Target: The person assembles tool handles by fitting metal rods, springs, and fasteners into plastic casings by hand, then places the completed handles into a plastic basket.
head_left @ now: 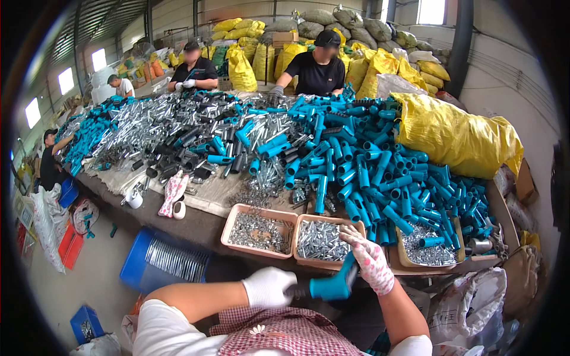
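Note:
My left hand [270, 288], in a white glove, is closed around the dark end of a teal and black plastic piece [329, 287]. The piece lies in front of my apron, bending upward at its right end. My right hand [369, 262], in a pink-patterned white glove, rests its palm against that upper end, with fingers stretched out. Just beyond my hands stand a tray of small metal pins [323, 240], a tray of small metal parts [258, 231] and, to the right, another tray of small silvery parts [430, 252].
Teal plastic tubes [380, 172] heap across the table's right side, beside a yellow sack [460, 133]. Metal and black parts [178, 124] cover the middle. A blue crate of metal rods [133, 261] stands lower left. Several people work around the table; one [320, 71] stands opposite.

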The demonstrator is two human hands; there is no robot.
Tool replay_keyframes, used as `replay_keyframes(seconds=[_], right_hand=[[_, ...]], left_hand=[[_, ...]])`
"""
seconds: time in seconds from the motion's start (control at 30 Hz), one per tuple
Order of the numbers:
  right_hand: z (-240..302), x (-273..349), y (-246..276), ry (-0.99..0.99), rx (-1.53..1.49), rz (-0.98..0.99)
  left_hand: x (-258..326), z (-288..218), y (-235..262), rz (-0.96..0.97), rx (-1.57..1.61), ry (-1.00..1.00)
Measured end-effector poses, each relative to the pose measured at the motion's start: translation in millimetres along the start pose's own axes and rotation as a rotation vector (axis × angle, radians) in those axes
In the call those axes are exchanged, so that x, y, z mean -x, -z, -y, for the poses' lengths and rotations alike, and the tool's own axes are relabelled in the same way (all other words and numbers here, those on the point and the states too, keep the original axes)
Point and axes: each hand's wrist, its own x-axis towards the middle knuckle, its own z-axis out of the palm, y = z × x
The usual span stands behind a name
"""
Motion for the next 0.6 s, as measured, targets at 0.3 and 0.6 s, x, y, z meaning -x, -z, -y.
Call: replay_keyframes(seconds=[0.3, 0.6], right_hand=[[46, -6, -31, 0.591, 0.903, 0.088], [28, -17, -57, -0.631, -0.570, 0.421]], left_hand=[[9, 28, -33, 0.081, 0.594, 0.302], [26, 56, 23, -0.466, -0.305, 0.059]])
